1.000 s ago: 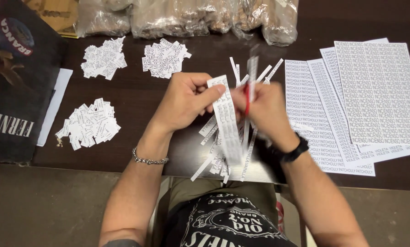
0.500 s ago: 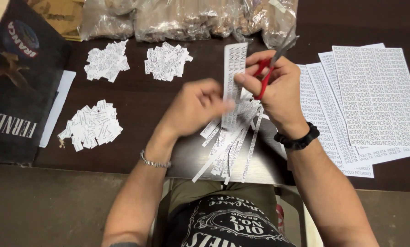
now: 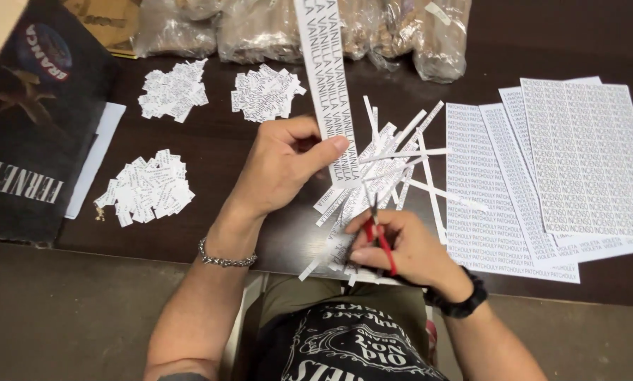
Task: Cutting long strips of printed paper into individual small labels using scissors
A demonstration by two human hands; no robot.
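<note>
My left hand (image 3: 285, 166) pinches a long white printed paper strip (image 3: 327, 77) near its lower end and holds it upright, so that it reaches up past the top of the view. Lower and nearer to me, my right hand (image 3: 401, 247) grips red-handled scissors (image 3: 376, 236) with the blades pointing up at the strip's bottom. Between and under both hands lies a loose heap of cut paper strips (image 3: 387, 166) on the dark table (image 3: 260, 233).
Three piles of small cut labels (image 3: 147, 187) (image 3: 174, 89) (image 3: 266, 92) lie at the left. Overlapping printed sheets (image 3: 577, 155) lie at the right. Clear bags (image 3: 260, 28) line the far edge. A dark box (image 3: 27, 120) stands at the far left.
My right hand has dropped with the scissors from above the strip heap down to the table's near edge. My left hand has taken hold of the long strip and raised it upright.
</note>
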